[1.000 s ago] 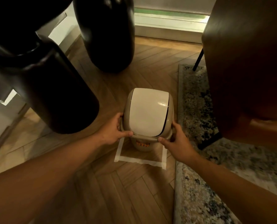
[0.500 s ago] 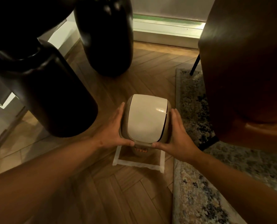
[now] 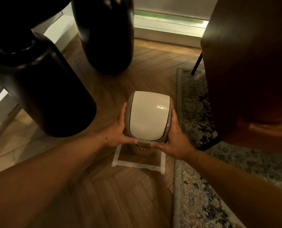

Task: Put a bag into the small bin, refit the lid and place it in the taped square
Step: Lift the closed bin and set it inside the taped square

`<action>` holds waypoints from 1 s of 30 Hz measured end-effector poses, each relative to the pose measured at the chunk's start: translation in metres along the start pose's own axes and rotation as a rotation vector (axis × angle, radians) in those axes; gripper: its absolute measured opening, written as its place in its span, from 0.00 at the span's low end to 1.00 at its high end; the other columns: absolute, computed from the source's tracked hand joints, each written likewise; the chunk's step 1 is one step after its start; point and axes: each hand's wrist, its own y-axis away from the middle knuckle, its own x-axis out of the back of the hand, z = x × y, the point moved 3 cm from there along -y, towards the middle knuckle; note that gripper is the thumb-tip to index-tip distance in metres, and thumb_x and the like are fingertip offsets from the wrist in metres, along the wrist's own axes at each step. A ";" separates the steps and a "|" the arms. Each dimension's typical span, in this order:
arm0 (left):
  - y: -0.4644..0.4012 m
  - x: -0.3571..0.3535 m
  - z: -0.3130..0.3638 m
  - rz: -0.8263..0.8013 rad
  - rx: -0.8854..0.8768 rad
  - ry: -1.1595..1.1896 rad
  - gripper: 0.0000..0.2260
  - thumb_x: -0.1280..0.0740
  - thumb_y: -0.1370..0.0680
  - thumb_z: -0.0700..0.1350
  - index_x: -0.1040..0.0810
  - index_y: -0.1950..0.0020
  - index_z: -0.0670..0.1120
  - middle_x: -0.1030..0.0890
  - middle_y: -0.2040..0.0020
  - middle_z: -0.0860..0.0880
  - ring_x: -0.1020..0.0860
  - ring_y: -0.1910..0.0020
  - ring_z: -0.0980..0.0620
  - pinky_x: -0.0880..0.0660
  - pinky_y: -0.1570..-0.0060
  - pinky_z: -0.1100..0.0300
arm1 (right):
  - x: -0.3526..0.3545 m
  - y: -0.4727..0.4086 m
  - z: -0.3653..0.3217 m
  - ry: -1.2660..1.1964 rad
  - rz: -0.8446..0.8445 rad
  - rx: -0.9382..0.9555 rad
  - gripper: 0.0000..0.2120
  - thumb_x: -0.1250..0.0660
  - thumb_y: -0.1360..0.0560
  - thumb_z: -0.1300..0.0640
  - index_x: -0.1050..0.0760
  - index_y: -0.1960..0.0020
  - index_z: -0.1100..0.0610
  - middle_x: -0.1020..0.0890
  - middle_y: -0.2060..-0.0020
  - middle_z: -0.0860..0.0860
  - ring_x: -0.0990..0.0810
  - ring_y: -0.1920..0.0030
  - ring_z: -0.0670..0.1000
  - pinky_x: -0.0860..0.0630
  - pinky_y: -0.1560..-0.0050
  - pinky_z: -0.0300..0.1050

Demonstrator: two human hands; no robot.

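A small beige bin with orange lettering stands on the wooden floor inside a square of white tape. Its lid, a cream swing flap in a beige frame, sits on top of it. My left hand presses flat against the lid's left side, thumb curled under the front rim. My right hand clasps the right side the same way. No bag shows; the lid hides the inside of the bin.
Two tall dark vases stand at the left and behind. A brown chair with a thin black leg looms at the right over a patterned rug. A window sill runs along the back.
Both hands shifted from pinching the lid's front rim to lying flat along its sides. The view has come a little lower and closer; the bin stays in the square.
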 end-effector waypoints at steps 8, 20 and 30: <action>0.003 0.007 0.008 0.032 -0.024 -0.039 0.70 0.19 0.39 0.64 0.79 0.27 0.68 0.55 0.16 0.53 0.47 0.18 0.49 0.41 0.22 0.48 | 0.004 0.000 -0.005 0.019 -0.007 0.024 0.71 0.20 0.35 0.31 0.78 0.21 0.36 0.50 0.13 0.51 0.49 0.13 0.50 0.40 0.17 0.58; 0.006 0.014 0.032 0.197 -0.168 -0.156 0.65 0.22 0.34 0.67 0.72 0.20 0.55 0.62 0.16 0.53 0.56 0.17 0.50 0.50 0.21 0.49 | 0.009 -0.004 -0.003 0.035 0.046 0.009 0.74 0.19 0.41 0.28 0.76 0.21 0.33 0.53 0.14 0.46 0.52 0.13 0.50 0.39 0.17 0.58; -0.008 0.005 0.005 0.206 -0.136 0.021 0.67 0.20 0.38 0.67 0.73 0.22 0.65 0.47 0.17 0.52 0.42 0.21 0.50 0.37 0.25 0.41 | -0.020 -0.001 0.005 -0.234 0.182 0.002 0.67 0.13 0.36 0.43 0.55 0.14 0.49 0.31 0.20 0.45 0.30 0.21 0.47 0.25 0.25 0.58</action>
